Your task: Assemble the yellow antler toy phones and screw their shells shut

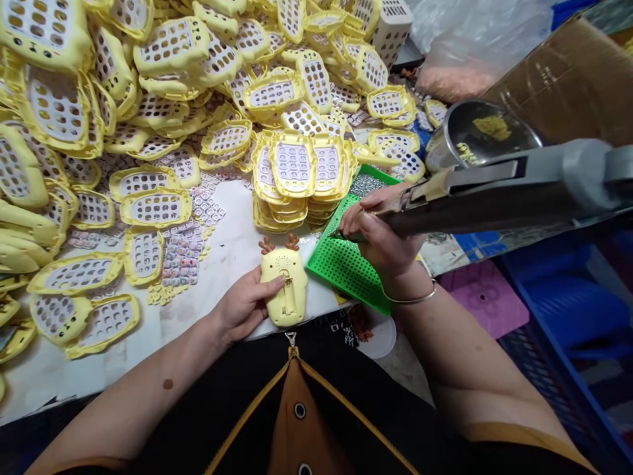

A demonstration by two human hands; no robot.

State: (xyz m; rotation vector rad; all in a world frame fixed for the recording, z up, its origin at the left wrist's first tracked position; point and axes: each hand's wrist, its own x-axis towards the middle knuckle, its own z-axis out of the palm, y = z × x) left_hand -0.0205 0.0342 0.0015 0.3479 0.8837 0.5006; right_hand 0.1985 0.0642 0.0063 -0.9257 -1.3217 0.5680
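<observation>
Between 2 and 3 o'clock is the tool [494, 206]; the green tray [346, 258] lies under its front, where the right hand [388, 239] is closed. The left hand [242, 302] grips the toy [299, 285], near centre toward 7 o'clock; a firm, flat hold should serve best.

The left hand [244, 302] holds a yellow case [298, 280] near the table's front edge, its thumb lying beside the open battery compartment [289, 298]; brown antlers [293, 241] top the case. The right hand [388, 239] grips a gray-and-black tool [475, 208] above a perforated green tray [341, 258], which has small silvery parts [368, 185] at its far end. Just left of the tray stand stacked yellow shells [293, 165]. More shells [171, 49] heap across the table [237, 214] behind and leftward, and a metal bowl [438, 150] sits at right.
</observation>
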